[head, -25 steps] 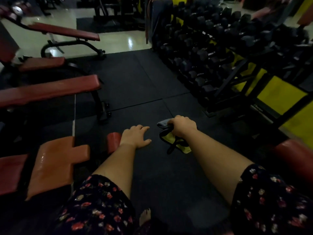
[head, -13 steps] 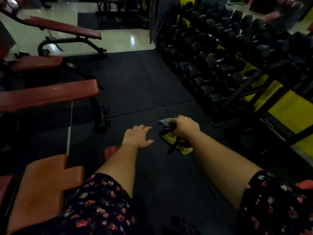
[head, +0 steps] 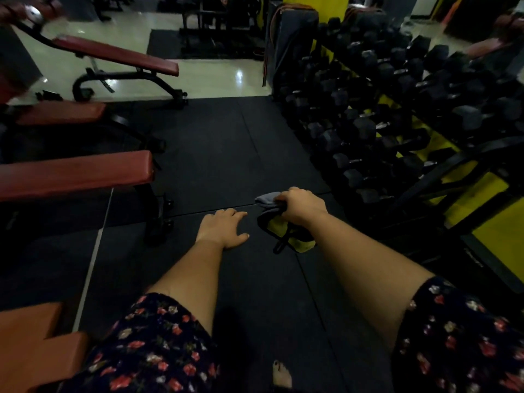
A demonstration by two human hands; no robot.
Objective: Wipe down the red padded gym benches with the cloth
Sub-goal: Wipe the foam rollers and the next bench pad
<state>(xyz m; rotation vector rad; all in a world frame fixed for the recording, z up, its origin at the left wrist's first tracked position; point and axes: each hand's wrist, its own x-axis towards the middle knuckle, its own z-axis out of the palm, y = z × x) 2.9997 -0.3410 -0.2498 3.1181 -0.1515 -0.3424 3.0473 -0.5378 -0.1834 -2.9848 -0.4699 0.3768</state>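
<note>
Head view, dumbbell rack (head: 397, 114) (right), benches (head: 76, 174) left

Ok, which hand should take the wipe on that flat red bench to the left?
Right, probably. The right hand already grips the cloth, so no handover is needed. The left hand is open and empty, though it hangs nearer the flat red bench, so it could steady the pad.

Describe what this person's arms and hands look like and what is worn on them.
Both forearms are bare from the elbow down. Each upper arm is covered by a short dark sleeve printed with small red, pink and pale flowers: the left sleeve and the right sleeve. The left hand and right hand wear no gloves; no watch or bracelet shows at either wrist.
</note>
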